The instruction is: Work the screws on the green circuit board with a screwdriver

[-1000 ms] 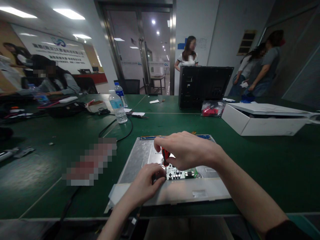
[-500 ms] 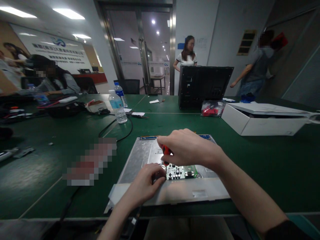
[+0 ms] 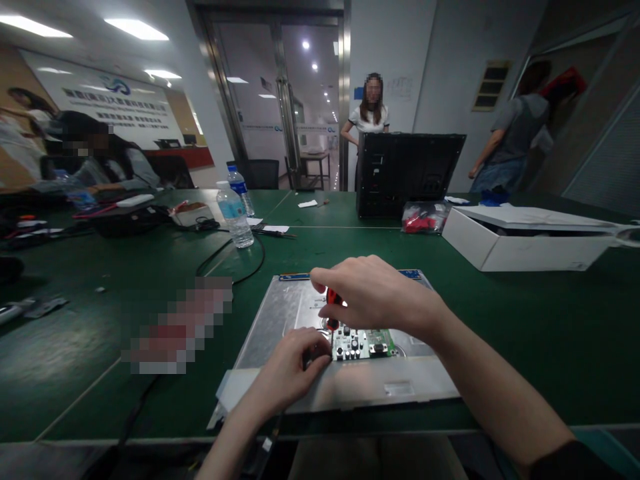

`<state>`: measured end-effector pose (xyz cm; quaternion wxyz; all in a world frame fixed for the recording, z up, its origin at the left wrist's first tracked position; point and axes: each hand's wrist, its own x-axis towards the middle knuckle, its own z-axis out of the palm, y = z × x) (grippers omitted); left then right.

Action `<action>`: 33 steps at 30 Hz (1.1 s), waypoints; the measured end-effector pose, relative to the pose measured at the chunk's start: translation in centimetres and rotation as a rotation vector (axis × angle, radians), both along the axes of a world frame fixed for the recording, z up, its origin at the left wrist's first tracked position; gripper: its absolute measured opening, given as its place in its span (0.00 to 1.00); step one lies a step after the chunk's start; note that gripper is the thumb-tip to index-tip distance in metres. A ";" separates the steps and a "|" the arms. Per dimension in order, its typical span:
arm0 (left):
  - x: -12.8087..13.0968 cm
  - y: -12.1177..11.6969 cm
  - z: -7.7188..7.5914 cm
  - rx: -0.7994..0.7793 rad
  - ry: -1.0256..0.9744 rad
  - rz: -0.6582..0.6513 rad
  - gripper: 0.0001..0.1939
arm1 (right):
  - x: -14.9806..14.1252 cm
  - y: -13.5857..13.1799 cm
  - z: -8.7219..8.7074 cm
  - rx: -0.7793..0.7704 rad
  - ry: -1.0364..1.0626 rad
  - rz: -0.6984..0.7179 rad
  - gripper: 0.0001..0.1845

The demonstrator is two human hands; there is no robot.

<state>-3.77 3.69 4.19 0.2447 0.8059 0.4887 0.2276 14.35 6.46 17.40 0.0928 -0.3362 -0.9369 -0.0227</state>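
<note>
A flat silver display panel (image 3: 260, 333) lies on the green table in front of me, with a green circuit board (image 3: 373, 340) on its back. My right hand (image 3: 373, 293) is above the board, its fingers and thumb around the red handle of a screwdriver (image 3: 333, 312). The screwdriver stands upright, its shaft pointing down at the board's left edge. My left hand (image 3: 295, 363) rests on the panel at that same edge, thumb and fingers curled together. Whatever lies between those fingertips is hidden.
Beyond the panel stand a black monitor casing (image 3: 410, 175), a bag with red items (image 3: 425, 219) and a white box (image 3: 530, 240). Water bottles (image 3: 235, 217) and a black cable (image 3: 257, 267) are at the left. Other people are around the table.
My right hand has shifted slightly up and left, its fingers a little looser around the screwdriver handle. The left hand stays put. The person standing behind the monitor casing has turned the head.
</note>
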 end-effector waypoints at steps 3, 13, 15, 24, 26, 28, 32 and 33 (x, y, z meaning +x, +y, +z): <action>0.0 0.1 -0.1 -0.011 -0.010 0.003 0.05 | 0.0 0.1 0.1 -0.028 -0.022 -0.001 0.16; -0.2 0.1 -0.4 0.007 -0.028 0.007 0.04 | 0.1 0.0 -0.1 -0.048 0.007 0.063 0.11; -0.2 0.1 -0.4 -0.003 -0.013 0.010 0.04 | -0.1 0.1 -0.2 -0.012 -0.006 0.011 0.11; -0.2 0.0 -0.2 -0.004 -0.028 0.013 0.04 | 0.4 0.1 0.0 -0.081 0.016 0.097 0.14; -0.2 0.0 -0.4 0.009 -0.027 0.013 0.04 | 0.4 0.0 0.0 -0.087 0.020 0.119 0.15; -0.2 0.1 -0.5 0.018 -0.028 0.011 0.03 | 0.2 -0.1 0.1 -0.083 0.008 0.111 0.14; -0.2 0.1 -0.6 0.012 -0.030 0.003 0.03 | -0.2 -0.1 0.0 -0.031 -0.041 0.015 0.09; -0.2 0.1 -0.6 0.007 -0.030 0.003 0.03 | -0.3 -0.1 0.0 -0.023 -0.050 0.000 0.11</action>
